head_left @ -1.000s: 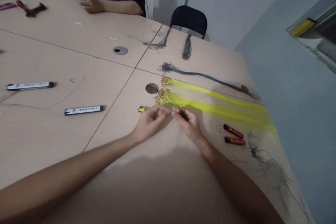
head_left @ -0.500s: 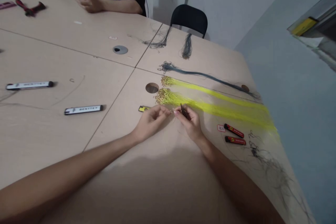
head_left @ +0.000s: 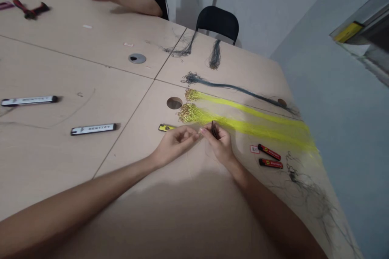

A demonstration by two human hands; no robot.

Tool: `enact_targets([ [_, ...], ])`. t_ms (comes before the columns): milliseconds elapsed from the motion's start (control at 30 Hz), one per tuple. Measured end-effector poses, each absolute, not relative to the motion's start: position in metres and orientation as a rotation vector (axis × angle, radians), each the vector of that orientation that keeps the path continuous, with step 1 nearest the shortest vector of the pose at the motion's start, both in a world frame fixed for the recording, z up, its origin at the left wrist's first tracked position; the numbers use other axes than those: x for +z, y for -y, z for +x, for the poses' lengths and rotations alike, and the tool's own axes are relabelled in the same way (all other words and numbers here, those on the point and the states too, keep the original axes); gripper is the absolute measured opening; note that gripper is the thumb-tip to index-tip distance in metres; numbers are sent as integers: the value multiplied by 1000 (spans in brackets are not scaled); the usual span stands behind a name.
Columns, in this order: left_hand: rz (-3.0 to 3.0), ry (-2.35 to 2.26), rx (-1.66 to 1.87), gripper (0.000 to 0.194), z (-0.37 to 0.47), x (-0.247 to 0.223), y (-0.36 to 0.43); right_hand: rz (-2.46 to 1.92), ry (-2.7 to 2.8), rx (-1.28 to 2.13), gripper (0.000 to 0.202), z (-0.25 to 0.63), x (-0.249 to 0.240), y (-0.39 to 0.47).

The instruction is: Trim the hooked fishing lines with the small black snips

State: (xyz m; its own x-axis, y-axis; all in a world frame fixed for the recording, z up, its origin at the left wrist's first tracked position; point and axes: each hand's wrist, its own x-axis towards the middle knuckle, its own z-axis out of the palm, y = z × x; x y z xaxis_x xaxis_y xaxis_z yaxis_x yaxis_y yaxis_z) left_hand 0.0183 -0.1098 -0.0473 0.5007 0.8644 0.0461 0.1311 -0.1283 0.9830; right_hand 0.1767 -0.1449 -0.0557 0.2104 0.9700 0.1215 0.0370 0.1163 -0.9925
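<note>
Left hand (head_left: 175,144) and right hand (head_left: 221,142) are pinching a tiny item (head_left: 199,132), fingertips closed.
Right grip is also clasping a dark tool (head_left: 214,130); red lighters (head_left: 270,152) are lying at 4 o'clock.

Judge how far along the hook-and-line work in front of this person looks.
Apparently done: two yellow bundles, hooks gathered at one end, and the long dark bundle beyond them. In hand: a small piece between the left hand and right hand; the right also holds a slim dark item. Possibly left: the loose dark tangle at right. The remaining count can't be told.
</note>
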Motion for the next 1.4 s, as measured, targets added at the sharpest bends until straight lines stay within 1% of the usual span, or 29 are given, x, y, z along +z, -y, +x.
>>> enact_targets([
  [267, 1551, -870, 812, 26, 17, -49, 109, -1264, 1078, 993, 30, 177, -56, 145],
  [367, 1485, -873, 865, 27, 17, -49, 108, -1250, 1082, 1005, 29, 178, -55, 147],
  [533, 1215, -834, 950, 27, 19, -49, 108, -1191, 1275, 803, 35, 179, -57, 153],
  [633, 1020, -739, 895, 29, 21, -49, 108, -1217, 1376, 697, 38, 178, -60, 155],
  [733, 889, -660, 779, 31, 21, -48, 106, -1264, 1416, 590, 32, 177, -60, 157],
  [833, 817, -624, 718, 29, 20, -46, 105, -1218, 1506, 434, 24, 178, -57, 159],
  [1000, 787, -589, 678, 25, 19, -44, 105, -1141, 1588, 244, 23, 179, -58, 160],
  [1133, 772, -592, 671, 24, 19, -45, 105, -1146, 1603, 216, 21, 180, -60, 160],
  [1300, 765, -581, 659, 23, 19, -45, 105, -1106, 1607, 217, 23, 180, -59, 160],
  [1400, 781, -576, 659, 22, 19, -46, 105, -1172, 1599, 241, 17, 179, -59, 160],
])
